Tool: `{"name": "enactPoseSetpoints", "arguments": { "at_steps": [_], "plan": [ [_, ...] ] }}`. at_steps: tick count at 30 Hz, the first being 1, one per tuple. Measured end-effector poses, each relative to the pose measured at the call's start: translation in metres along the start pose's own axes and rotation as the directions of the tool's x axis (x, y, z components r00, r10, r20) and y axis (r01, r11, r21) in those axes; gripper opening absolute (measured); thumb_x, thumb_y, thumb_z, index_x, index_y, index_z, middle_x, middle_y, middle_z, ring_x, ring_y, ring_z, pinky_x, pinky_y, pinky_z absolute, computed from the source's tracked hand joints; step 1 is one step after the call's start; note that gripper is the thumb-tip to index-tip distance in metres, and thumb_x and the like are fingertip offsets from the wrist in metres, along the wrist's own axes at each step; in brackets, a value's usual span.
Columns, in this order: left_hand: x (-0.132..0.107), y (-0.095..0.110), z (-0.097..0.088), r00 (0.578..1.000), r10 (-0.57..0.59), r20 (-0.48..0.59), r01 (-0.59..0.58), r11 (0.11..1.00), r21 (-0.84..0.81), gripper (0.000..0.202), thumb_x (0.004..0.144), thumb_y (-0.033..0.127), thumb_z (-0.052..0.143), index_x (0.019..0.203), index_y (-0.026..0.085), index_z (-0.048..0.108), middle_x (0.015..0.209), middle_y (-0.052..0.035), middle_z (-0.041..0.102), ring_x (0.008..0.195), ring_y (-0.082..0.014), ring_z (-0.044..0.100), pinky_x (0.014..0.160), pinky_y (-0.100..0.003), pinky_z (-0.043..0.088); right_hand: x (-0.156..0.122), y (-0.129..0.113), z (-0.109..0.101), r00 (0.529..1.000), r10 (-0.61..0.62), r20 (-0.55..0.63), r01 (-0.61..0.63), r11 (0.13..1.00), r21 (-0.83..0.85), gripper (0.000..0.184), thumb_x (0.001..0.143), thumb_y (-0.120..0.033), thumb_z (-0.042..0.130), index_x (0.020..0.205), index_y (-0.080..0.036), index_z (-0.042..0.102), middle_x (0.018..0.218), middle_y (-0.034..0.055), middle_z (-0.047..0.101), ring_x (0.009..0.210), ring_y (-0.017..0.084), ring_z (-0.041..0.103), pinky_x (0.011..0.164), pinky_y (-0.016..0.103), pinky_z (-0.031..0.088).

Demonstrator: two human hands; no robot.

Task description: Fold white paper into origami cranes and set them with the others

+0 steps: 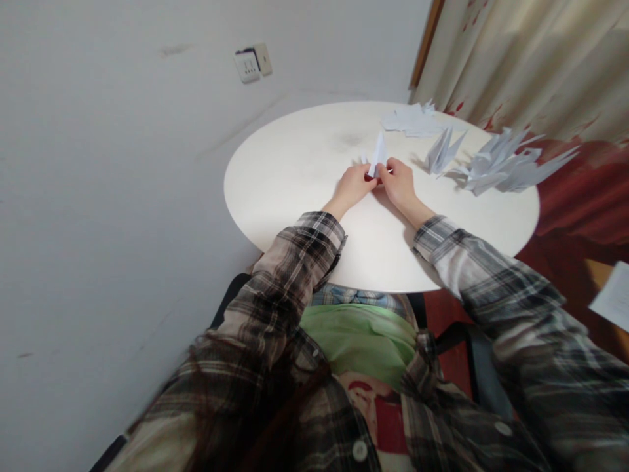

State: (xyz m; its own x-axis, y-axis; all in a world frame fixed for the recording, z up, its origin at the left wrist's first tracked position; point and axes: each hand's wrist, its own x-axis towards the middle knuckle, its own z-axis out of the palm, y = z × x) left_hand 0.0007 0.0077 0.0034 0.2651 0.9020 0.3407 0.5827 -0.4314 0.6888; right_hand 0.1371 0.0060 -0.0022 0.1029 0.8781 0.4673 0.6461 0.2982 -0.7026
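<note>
A folded piece of white paper (379, 155) stands upright with its narrow point away from me, pinched between my two hands over the round white table (295, 164). My left hand (354, 185) grips its lower left side, fingers closed. On the lower right side, my right hand (399, 185) is closed on the same paper with thumb and fingertips. The fingertips hide its bottom part. Just right of my right hand stands a folded paper crane (442, 152), and farther right lies a cluster of paper cranes (511, 164).
Flat white paper sheets (413, 120) lie at the table's far side. A wall with a socket (247, 66) runs along the left. A patterned curtain (550, 59) hangs behind on the right. A black chair part (484, 367) shows at lower right, near a printed sheet (614, 296).
</note>
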Motion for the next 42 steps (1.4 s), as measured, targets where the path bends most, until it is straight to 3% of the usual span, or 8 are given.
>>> {"name": "enactPoseSetpoints", "arguments": {
  "at_steps": [9,36,42],
  "plan": [
    [0.000,0.002,-0.001,1.000,-0.004,0.001,0.004,1.000,-0.002,0.018,0.086,0.024,0.063,0.100,0.018,0.073,0.098,-0.0084,0.077,0.103,-0.0227,0.068,0.087,-0.035,0.050,-0.002,-0.005,-0.002,1.000,0.022,0.002,-0.022,1.000,0.016,0.030,0.095,-0.041,0.052,0.071,-0.024,0.053,0.074,0.0037,0.054,0.083,0.023,0.052,0.085,0.043,0.043],
    [0.000,0.000,0.001,1.000,0.009,-0.010,-0.009,1.000,0.024,0.019,0.087,0.027,0.062,0.098,0.017,0.073,0.097,-0.0088,0.077,0.097,-0.0212,0.069,0.084,-0.033,0.051,0.002,0.003,0.002,1.000,0.015,-0.004,-0.015,1.000,-0.010,0.032,0.094,-0.046,0.051,0.071,-0.024,0.050,0.076,0.0038,0.055,0.082,0.021,0.052,0.086,0.042,0.045],
    [0.001,0.000,0.000,1.000,0.005,-0.007,-0.005,0.999,0.032,0.020,0.088,0.029,0.061,0.099,0.017,0.073,0.099,-0.0089,0.077,0.096,-0.0210,0.069,0.084,-0.033,0.051,0.003,0.009,0.004,0.999,-0.034,-0.002,0.034,0.999,0.010,0.035,0.096,-0.051,0.047,0.076,-0.024,0.054,0.077,0.0050,0.056,0.085,0.023,0.054,0.086,0.044,0.046]
  ]
}}
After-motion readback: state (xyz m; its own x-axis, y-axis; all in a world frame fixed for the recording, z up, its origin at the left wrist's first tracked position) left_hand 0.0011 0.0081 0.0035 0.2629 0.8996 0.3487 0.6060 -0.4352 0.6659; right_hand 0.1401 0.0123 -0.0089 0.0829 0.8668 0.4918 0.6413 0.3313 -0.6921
